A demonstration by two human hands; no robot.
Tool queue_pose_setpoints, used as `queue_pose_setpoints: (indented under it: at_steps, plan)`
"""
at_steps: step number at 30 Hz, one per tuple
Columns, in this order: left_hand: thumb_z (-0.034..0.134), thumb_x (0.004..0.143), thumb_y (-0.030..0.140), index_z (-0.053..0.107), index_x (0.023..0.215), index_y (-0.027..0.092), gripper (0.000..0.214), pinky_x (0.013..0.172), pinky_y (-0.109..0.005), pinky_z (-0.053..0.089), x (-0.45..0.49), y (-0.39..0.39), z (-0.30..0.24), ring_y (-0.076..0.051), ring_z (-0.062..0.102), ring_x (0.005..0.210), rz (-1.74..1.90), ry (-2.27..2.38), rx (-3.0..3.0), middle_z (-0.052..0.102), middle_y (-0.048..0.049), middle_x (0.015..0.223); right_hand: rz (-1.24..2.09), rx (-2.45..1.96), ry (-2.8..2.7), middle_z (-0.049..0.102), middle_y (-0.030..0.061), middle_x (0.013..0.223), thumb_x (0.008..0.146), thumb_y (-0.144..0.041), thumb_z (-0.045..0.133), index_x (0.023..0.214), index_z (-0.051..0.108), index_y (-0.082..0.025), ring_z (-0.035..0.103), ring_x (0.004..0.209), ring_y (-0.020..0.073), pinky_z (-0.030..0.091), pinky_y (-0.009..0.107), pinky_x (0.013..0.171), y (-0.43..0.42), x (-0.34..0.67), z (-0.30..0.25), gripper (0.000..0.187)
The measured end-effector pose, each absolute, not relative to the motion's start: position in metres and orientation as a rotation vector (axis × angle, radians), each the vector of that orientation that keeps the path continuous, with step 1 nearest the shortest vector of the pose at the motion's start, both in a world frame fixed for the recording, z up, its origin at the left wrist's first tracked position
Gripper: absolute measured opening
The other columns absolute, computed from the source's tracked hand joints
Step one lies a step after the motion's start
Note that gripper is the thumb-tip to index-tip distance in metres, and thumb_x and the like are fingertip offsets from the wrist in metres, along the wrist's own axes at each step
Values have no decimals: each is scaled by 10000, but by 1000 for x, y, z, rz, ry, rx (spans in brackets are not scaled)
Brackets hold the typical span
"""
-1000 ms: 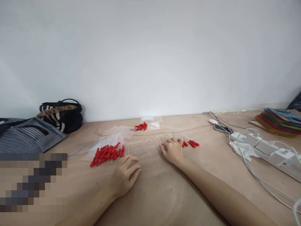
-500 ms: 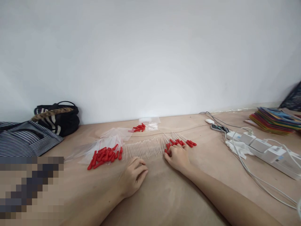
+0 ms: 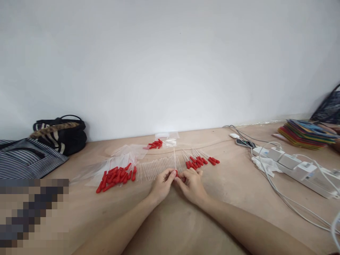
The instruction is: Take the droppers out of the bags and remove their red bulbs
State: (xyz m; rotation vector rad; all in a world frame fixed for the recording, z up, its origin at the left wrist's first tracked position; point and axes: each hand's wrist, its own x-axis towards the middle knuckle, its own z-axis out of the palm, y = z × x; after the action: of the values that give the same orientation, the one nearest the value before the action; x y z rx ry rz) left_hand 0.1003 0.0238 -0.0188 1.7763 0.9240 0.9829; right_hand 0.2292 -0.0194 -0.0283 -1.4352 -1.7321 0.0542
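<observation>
Both hands meet at the middle of the table, fingertips pinched on the red rubber bulb of a dropper (image 3: 174,159). Its thin clear tube points away from me, above the fingers. My left hand (image 3: 162,184) closes on the bulb from the left, and my right hand (image 3: 193,186) from the right; the fingers hide much of the bulb. Just beyond them lies a row of loose clear tubes (image 3: 152,169). Droppers with red bulbs (image 3: 195,163) lie fanned out beyond my right hand. To the left is a pile of red rubber bulbs (image 3: 114,178).
Clear plastic bags (image 3: 124,154) lie behind the left pile. Near the wall are more red bulbs (image 3: 156,143) and a bag of tubes (image 3: 170,142). On the right stand a white power strip (image 3: 297,170) with cables and stacked colourful booklets (image 3: 305,134). A black bag (image 3: 74,136) sits left.
My right hand has moved left from the fanned droppers, and my left hand has come right and forward. They now meet on one dropper. The view has shifted slightly.
</observation>
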Motion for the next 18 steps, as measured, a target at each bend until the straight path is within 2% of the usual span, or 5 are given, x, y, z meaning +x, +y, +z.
queue_pose_setpoints:
  at_steps: [5, 8, 11, 13, 18]
  plan:
    - [438, 824, 366, 503, 787, 169, 210, 538, -239, 453, 82, 20, -24, -127, 539, 568, 945, 1001, 1822, 544, 17, 641, -272, -1286, -1861, 574, -7, 654, 812, -326, 526, 717, 620, -209, 475, 690, 130, 229, 309, 725, -22, 237, -31, 178]
    - [423, 838, 271, 526, 808, 176, 143, 584, -253, 450, 64, 16, -23, -133, 546, 609, 917, 1033, 2113, 568, 6, 684, -580, -1244, -1842, 615, 35, 833, 807, -366, 538, 839, 648, -231, 489, 812, 166, 224, 336, 801, -20, 250, -28, 177]
    - [421, 840, 214, 548, 790, 183, 139, 654, -272, 453, 52, 9, -17, -145, 559, 691, 892, 1018, 2345, 591, -8, 742, -653, -1121, -2018, 609, 29, 1046, 797, -422, 553, 1029, 609, -301, 465, 991, 207, 188, 368, 878, -15, 258, -24, 267]
    - [421, 840, 192, 556, 785, 184, 146, 665, -275, 456, 49, 5, -14, -148, 562, 709, 876, 1002, 2425, 597, -14, 759, -593, -1035, -2146, 641, 12, 962, 822, -405, 529, 1026, 608, -306, 474, 983, 193, 175, 381, 890, -12, 258, -24, 240]
    - [438, 828, 168, 583, 816, 186, 146, 641, -256, 462, 50, 2, -14, -146, 566, 704, 872, 979, 2492, 599, -15, 768, -453, -993, -2236, 599, -22, 590, 880, -298, 441, 897, 652, -275, 473, 718, 127, 194, 365, 844, -10, 250, -31, 213]
